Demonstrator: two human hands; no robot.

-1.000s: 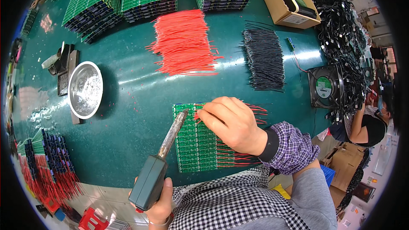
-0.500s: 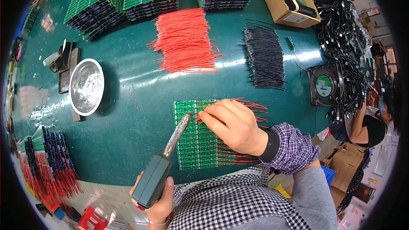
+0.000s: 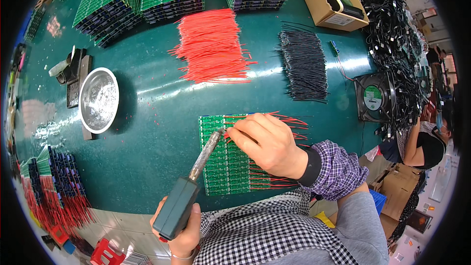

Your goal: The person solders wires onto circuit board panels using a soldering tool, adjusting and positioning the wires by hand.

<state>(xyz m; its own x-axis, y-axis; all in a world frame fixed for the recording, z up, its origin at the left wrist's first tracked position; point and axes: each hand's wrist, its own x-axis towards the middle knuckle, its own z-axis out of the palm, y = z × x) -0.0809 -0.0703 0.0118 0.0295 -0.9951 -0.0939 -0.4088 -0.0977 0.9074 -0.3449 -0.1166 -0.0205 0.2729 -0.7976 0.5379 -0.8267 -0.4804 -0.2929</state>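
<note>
— Looking down at our green table (image 3: 147, 132), what stays hidden from us?

— Our right hand (image 3: 267, 142) covers the middle of the green circuit board (image 3: 221, 167), so we cannot tell exactly what its pinched fingertips (image 3: 235, 135) grip; it appears to be a red wire (image 3: 289, 120). Our checked shirt cuts off the board's near edge.

— And our left hand (image 3: 181, 230)?

— Clenched around the dark handle of the soldering iron (image 3: 191, 186), whose metal tip meets the board beside those fingertips.

— How does the board look?

— Flat, just before us, ruled into narrow strips, with red wires fanning off its right side. Loose red wires (image 3: 211, 44) and black wires (image 3: 304, 64) lie farther back.
</note>
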